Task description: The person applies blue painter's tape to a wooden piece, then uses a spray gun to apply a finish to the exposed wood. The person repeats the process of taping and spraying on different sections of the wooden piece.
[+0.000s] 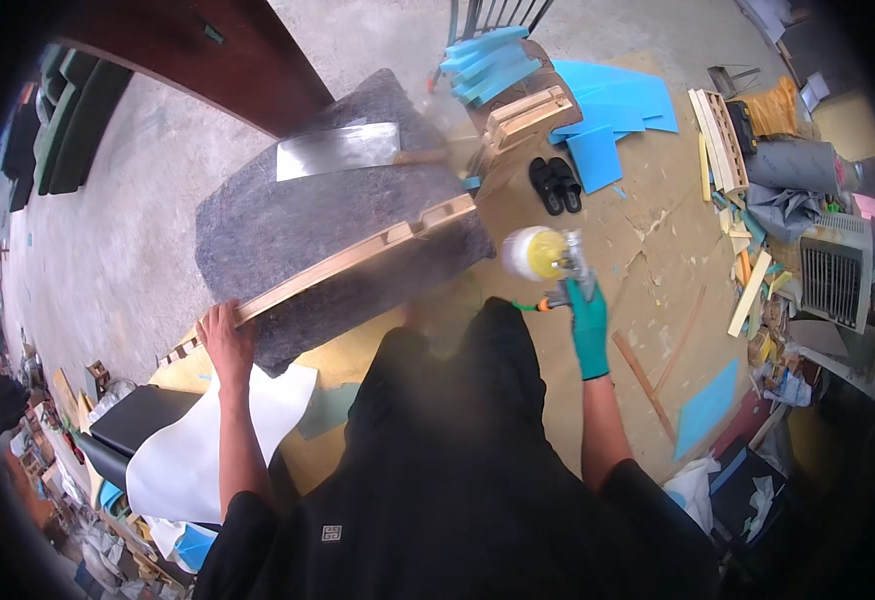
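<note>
My bare left hand [227,345] grips the near left end of a long, notched wooden rail [347,255]. The rail slants up to the right across a dark grey felt-like cover [267,225]. In a green glove, my right hand [588,325] is closed on the handle of a spray gun [575,265]. A yellow and white cup [537,254] sits on the gun's left side, and a thin green hose meets it near the grip. Beyond the rail, a shiny rectangular metal blade [337,150] with a brown handle lies on the grey cover.
Black slippers [555,186] and blue foam sheets [622,100] lie ahead right. A wooden-framed piece [522,115] carries blue foam strips. Wood offcuts and a grey vented appliance [837,268] line the right. White sheeting [222,440] lies at the left; a dark red beam [207,60] crosses the upper left.
</note>
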Demonstrator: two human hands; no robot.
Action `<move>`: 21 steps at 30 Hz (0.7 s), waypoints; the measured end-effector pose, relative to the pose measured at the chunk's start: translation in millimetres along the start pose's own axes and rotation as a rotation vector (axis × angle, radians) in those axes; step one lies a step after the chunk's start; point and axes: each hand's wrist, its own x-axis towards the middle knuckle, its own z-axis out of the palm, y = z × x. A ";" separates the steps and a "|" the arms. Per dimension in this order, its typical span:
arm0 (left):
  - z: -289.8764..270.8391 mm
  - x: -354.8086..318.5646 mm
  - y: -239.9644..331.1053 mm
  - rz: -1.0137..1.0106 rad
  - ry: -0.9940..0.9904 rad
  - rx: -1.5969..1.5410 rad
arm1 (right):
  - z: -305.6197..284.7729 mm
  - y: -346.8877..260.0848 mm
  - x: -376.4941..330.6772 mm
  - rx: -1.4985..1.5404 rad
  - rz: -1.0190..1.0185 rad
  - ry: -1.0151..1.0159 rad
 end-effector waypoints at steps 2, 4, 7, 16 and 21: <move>-7.0 1.2 -10.9 0.067 -0.020 -0.054 | 46.3 11.6 -22.9 0.005 0.009 -0.019; -15.3 9.2 -14.0 0.107 -0.052 -0.103 | 91.9 20.1 -43.9 0.102 0.019 -0.015; -24.3 12.6 -10.3 0.111 -0.099 -0.132 | 135.4 43.5 -52.7 0.074 -0.043 -0.023; -22.1 -1.1 -33.6 0.063 -0.009 -0.162 | 206.3 43.2 -45.3 -0.203 -0.254 -0.100; 9.1 -3.4 -48.6 0.034 -0.009 -0.172 | 221.3 21.0 -48.9 -0.327 -0.309 -0.045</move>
